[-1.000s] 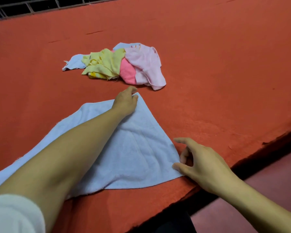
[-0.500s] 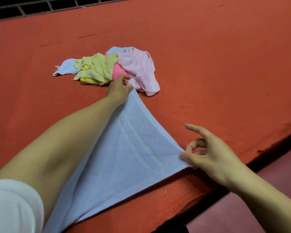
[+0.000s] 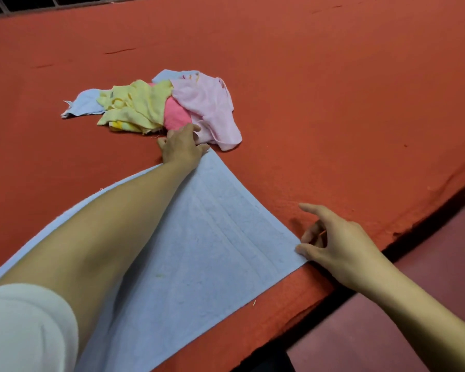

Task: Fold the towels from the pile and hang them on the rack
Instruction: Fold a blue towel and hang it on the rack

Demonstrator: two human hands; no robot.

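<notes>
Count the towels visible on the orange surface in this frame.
5 at least: a light blue towel spread flat under both hands, and in the pile behind it a yellow towel, a hot pink towel, a pale pink towel and a blue towel. More may be hidden underneath.

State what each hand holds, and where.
Left hand holds the blue towel at its far corner; right hand pinches its near right corner.

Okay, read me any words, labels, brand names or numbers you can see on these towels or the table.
None are readable. The spread light blue terry towel shows only woven stripes, no tag. The crumpled pile of yellow, pink and blue towels and the orange felt tabletop carry no visible print.
</notes>
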